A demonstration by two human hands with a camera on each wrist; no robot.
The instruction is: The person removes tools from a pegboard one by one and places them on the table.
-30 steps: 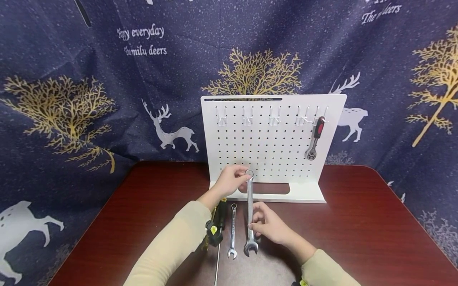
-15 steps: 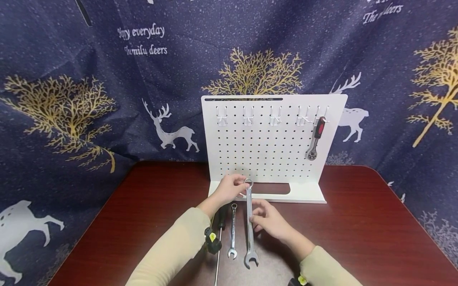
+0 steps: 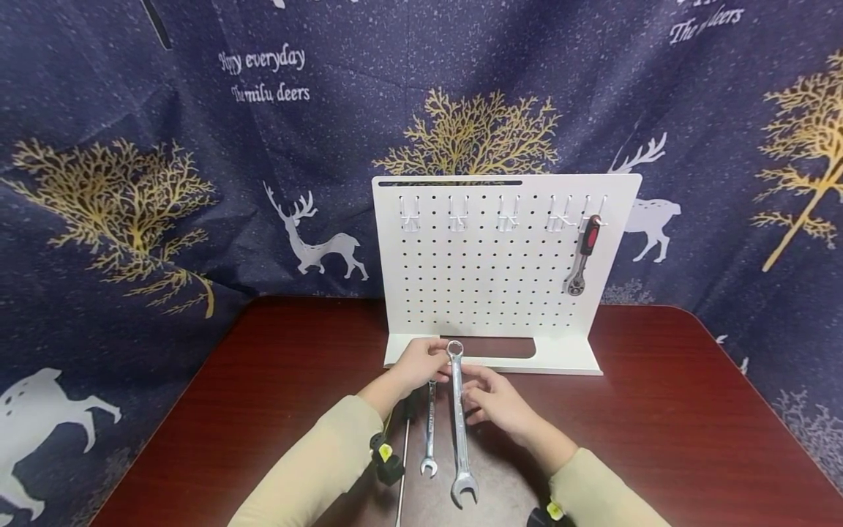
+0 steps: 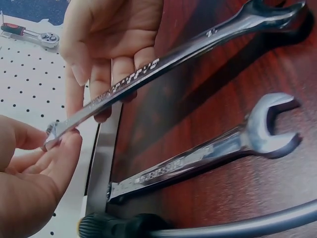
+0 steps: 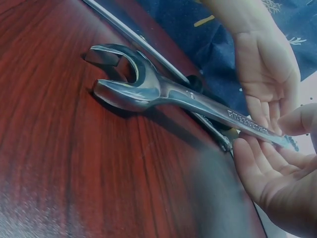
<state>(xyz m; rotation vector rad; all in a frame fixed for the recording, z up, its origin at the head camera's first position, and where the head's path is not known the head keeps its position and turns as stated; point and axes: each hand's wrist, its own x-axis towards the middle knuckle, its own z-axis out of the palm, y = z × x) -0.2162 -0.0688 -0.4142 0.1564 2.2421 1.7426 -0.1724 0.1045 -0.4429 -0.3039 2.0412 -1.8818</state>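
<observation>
A large chrome combination wrench (image 3: pixel 459 424) is held above the table, its ring end away from me and its open end toward me. My left hand (image 3: pixel 417 364) pinches it at the ring end, as the left wrist view also shows. On its other side, my right hand (image 3: pixel 503 406) has relaxed fingers spread beside and under the shaft; any contact is hard to judge. A smaller combination wrench (image 4: pixel 178 171) lies on the table to the left, its ring end partly behind my left hand in the head view. Farther left lies a screwdriver (image 4: pixel 237 227) with a dark handle.
The white pegboard (image 3: pixel 487 274) stands on the red-brown table (image 3: pixel 658 410) beyond my hands. Several pairs of hooks (image 3: pixel 508 219) line its upper part. A ratchet (image 3: pixel 582 260) with a black and red handle hangs at the right. A patterned blue cloth (image 3: pixel 316 146) hangs behind.
The large wrench and my left hand have come down and toward me. My right hand has shifted slightly, its fingers loosening from the shaft. The ratchet and the smaller wrench stay put.
</observation>
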